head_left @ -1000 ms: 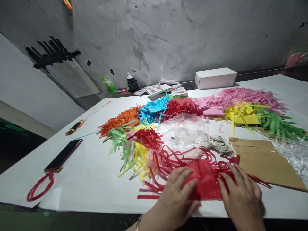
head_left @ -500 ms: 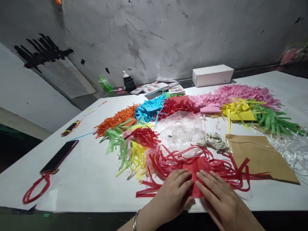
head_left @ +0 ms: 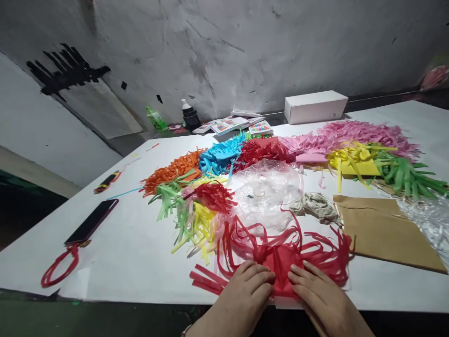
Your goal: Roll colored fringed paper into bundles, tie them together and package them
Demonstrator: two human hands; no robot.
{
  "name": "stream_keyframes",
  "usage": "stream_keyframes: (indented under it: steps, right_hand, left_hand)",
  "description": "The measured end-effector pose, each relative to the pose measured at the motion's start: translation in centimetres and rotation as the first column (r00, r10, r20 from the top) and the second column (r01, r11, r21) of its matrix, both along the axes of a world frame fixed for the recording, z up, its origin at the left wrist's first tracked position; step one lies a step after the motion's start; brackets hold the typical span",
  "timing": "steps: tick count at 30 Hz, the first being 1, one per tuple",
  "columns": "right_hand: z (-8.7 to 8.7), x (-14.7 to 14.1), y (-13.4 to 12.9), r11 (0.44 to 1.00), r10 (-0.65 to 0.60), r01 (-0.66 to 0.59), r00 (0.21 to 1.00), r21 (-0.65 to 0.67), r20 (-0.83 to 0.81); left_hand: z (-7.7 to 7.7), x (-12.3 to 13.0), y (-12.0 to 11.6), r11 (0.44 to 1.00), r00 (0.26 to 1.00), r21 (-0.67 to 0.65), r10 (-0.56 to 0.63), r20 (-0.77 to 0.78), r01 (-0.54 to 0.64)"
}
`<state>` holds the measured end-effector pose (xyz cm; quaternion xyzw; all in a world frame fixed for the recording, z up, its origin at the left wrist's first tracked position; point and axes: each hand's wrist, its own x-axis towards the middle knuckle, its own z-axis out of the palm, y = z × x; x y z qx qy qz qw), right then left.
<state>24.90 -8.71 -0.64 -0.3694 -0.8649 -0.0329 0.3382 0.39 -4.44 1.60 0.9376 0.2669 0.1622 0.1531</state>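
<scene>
A sheet of red tissue paper (head_left: 278, 267), cut into long strips at both ends, lies at the table's near edge. Its uncut middle is creased lengthwise. My left hand (head_left: 249, 290) bends its fingers over the left side of that middle, thumb hidden. From the right, my right hand (head_left: 317, 290) holds the other side, its fingers pressed together and its thumb out of sight below. Red strips fan out past both hands. Behind the sheet lies a clear plastic bag (head_left: 263, 196), and a bundle of grey string (head_left: 317, 207) rests to its right.
Fringed tassels in orange (head_left: 171, 172), blue (head_left: 220, 157), red, pink (head_left: 368, 135), yellow and green curve across the table. A brown paper piece (head_left: 389, 231) lies right, a phone (head_left: 91, 222) with a red strap left. A white box (head_left: 315, 107) stands at the wall.
Both hands have drawn slightly nearer the table's front edge with the red paper. Its right-hand strips have pulled in and no longer reach over the brown paper. The view has shifted slightly.
</scene>
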Motion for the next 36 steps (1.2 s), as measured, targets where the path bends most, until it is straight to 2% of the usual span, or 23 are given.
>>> stream_keyframes:
  steps: [3,7,11,15,17,19,21,24,28,32,36]
  right_hand:
    - [-0.2,-0.5,0.4,1.000,-0.003,0.003,0.998,0.013,-0.058]
    - [-0.2,-1.7,1.2,0.990,-0.141,0.139,0.978,-0.022,-0.152]
    - [-0.1,-2.6,2.1,0.981,-0.193,0.192,0.972,-0.019,-0.132]
    - [-0.8,-2.6,2.5,0.974,-0.223,0.218,0.971,-0.067,-0.083]
    - [-1.2,-2.5,2.5,0.973,-0.223,0.216,0.971,-0.077,-0.086]
    - [-1.5,-2.5,2.5,0.974,-0.219,0.213,0.971,-0.072,-0.098]
    - [-1.5,-2.6,2.5,0.976,-0.213,0.206,0.972,-0.073,-0.104]
    - [-1.1,-2.7,2.4,0.973,-0.217,0.206,0.969,-0.100,-0.117]
    - [-0.7,-3.1,2.5,0.948,-0.297,0.267,0.938,-0.175,-0.179]
    - [-1.0,-3.6,2.9,0.895,-0.433,0.410,0.894,-0.174,-0.117]
    - [-1.9,-3.8,3.4,0.842,-0.520,0.512,0.854,-0.166,-0.001]
  left_hand:
    - [0.2,-0.1,0.1,1.000,0.999,-0.005,0.027,-0.034,-0.027]
    - [0.6,0.5,1.0,0.982,0.974,-0.026,0.180,-0.135,-0.185]
    - [0.5,-0.4,2.5,0.922,0.900,0.025,0.384,-0.207,-0.387]
    - [0.6,-2.4,2.9,0.858,0.848,0.142,0.512,-0.140,-0.494]
    - [0.8,-2.5,2.4,0.853,0.860,0.166,0.508,-0.050,-0.495]
    - [0.9,-1.8,1.6,0.900,0.910,0.136,0.414,0.023,-0.414]
    - [0.5,-0.7,0.9,0.955,0.955,0.036,0.291,0.057,-0.293]
    - [-0.9,0.5,0.8,0.967,0.966,-0.121,0.235,0.104,-0.223]
    - [-2.1,0.8,1.8,0.926,0.928,-0.205,0.348,0.134,-0.318]
    - [-1.2,1.5,2.9,0.858,0.890,-0.256,0.454,-0.027,-0.445]
    - [-0.1,2.4,3.8,0.817,0.852,-0.244,0.489,-0.188,-0.523]
